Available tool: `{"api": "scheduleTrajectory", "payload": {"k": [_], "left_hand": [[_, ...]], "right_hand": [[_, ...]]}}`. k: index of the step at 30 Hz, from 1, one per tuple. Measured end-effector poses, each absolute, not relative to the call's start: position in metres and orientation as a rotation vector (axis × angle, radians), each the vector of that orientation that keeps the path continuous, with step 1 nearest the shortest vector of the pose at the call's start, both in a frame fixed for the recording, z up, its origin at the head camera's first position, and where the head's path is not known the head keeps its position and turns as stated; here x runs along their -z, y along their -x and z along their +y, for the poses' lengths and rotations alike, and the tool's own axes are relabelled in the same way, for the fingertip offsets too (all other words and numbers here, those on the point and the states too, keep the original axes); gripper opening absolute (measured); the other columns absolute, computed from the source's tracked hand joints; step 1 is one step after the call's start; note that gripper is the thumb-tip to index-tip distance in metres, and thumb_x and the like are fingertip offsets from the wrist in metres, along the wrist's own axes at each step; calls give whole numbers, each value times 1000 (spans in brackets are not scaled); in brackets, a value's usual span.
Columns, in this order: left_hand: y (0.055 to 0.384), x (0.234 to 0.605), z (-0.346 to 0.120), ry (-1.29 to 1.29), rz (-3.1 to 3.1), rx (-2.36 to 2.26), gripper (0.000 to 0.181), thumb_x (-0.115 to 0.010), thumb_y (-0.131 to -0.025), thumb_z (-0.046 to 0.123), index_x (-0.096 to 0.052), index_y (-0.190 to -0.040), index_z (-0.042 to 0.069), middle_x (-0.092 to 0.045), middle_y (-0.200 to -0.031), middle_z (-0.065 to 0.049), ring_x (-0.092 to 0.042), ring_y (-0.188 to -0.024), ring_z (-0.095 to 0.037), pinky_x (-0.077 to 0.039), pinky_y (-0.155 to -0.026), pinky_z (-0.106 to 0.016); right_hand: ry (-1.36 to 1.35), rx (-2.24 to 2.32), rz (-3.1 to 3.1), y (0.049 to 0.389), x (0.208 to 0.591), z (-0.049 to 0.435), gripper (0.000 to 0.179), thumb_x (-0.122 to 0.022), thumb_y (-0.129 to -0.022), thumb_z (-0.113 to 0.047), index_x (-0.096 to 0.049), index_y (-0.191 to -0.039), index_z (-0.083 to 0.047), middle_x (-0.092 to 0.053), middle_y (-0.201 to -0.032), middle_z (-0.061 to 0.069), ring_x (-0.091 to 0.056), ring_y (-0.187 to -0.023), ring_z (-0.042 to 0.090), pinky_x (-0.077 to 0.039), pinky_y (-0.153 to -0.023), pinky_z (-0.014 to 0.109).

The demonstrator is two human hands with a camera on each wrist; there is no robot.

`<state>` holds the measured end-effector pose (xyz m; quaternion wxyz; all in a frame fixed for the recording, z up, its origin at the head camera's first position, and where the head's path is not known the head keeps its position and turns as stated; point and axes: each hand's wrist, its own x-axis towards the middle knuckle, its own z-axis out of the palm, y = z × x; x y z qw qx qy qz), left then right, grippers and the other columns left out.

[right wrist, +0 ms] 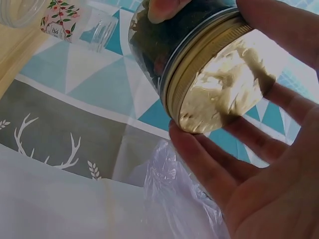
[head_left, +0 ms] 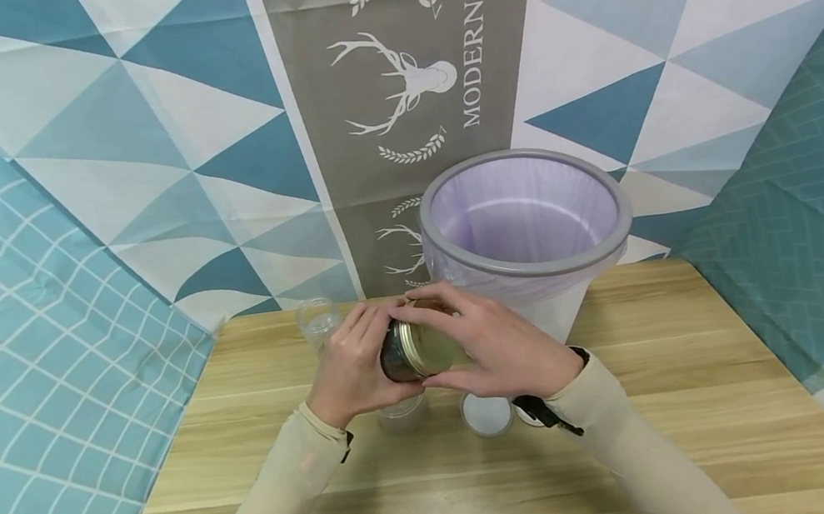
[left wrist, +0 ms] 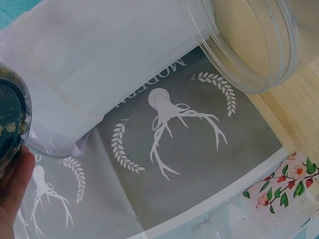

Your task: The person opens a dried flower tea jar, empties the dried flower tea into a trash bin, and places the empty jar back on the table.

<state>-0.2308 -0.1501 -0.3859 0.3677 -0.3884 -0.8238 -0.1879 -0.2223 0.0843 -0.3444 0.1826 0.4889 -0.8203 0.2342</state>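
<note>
My left hand [head_left: 349, 372] grips a clear jar [head_left: 395, 354] with dark contents, tilted on its side above the table. The fingers and thumb of my right hand [head_left: 504, 348] curl round the rim of its gold lid [head_left: 430, 345]. In the right wrist view the lid [right wrist: 224, 89] sits on the jar [right wrist: 149, 55], its shiny top facing the right palm. The jar's base [left wrist: 12, 117] shows at the left edge of the left wrist view, beside the left hand [left wrist: 15, 189]. What is inside cannot be made out clearly.
A lined bin [head_left: 534, 266] with a grey rim stands behind the right hand. Below the hands are a clear jar [head_left: 404, 417] and a pale round lid [head_left: 487, 417], with another partly hidden. A clear jar with a flowered label [right wrist: 60, 22] stands at the back left.
</note>
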Motion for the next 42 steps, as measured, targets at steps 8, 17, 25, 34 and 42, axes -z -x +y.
{"api": "scheduleTrajectory", "payload": {"k": [8,17,25,34,42], "left_hand": [[230,386,-149,1005,-2120,509,99,-98,-51,43,-60,-132,1,-71,-115,-10,-69,-102,-27,-61,-90,-41],[229,385,-149,1011,-2135,543,100,-97,-50,41,-59,-132,1,-71,-115,-10,-68,-101,-27,-61,-89,-41],[231,384,-149,1033,-2115,551,102,-99,-48,42,-59,-131,-2,-71,-116,-14,-69,-103,-30,-60,-91,-45],[230,387,-150,1019,-2137,513,100,-98,-50,43,-59,-131,0,-70,-115,-12,-68,-102,-28,-61,-90,-42],[232,386,-149,1030,-2135,552,99,-99,-49,42,-60,-130,1,-70,-118,-12,-68,-105,-27,-60,-93,-42]], "right_hand": [[-1465,-637,-2248,223,342,88,83,-91,-78,-24,-52,-151,-22,-48,-153,8,-51,-139,25,-49,-112,41],[-1559,-634,-2195,223,339,92,83,-90,-77,-12,-53,-150,-22,-44,-157,10,-46,-144,28,-48,-113,44],[-1408,-687,-2244,221,343,88,92,-86,-81,-45,-42,-159,-23,-42,-159,9,-50,-141,29,-53,-106,45],[-1266,-728,-2400,219,348,83,89,-83,-82,-53,-44,-157,-26,-57,-139,0,-66,-111,16,-58,-90,35],[-1365,-677,-2301,221,345,87,86,-90,-79,-37,-50,-154,-24,-51,-148,7,-57,-131,24,-53,-106,40]]}}
